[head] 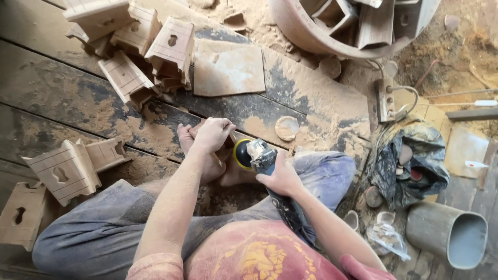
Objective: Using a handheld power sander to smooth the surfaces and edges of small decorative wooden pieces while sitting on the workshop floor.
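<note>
I sit cross-legged on a dusty dark plank floor (62, 98). My left hand (211, 134) is closed around a thin flat wooden piece (215, 158) held near my bare foot (194, 155). My right hand (282, 178) grips a dust-covered angle grinder (259, 155), whose yellow sanding disc (241, 153) sits right beside the wooden piece. Whether the disc touches the wood I cannot tell.
Carved wooden box-like parts are piled at the upper left (135, 46) and lie at my left (67, 168). A square sandpaper sheet (228, 67) lies ahead, a round basin (342, 26) of wooden parts behind it. A power strip (385, 99), crumpled cloth (410, 161) and grey container (448, 233) are at right.
</note>
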